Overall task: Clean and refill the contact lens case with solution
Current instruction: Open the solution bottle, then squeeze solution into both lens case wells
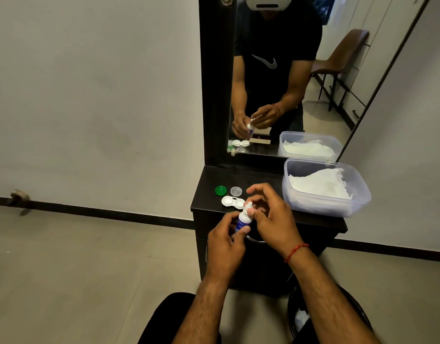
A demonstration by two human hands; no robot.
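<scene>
Now your left hand (225,240) grips the solution bottle (241,220) mid-frame, your right hand (270,214) pinching its cap (248,206).

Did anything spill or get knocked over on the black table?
Nothing stands out. No puddle shows on the table. The green cap and clear cap lie loose behind the open lens case, which suits cleaning it. The left hand grips the solution bottle while the right hand pinches its top.

A black-framed mirror (288,78) stands upper centre above a dark cabinet (258,266); a brown chair (343,54) appears reflected, upper right.
</scene>
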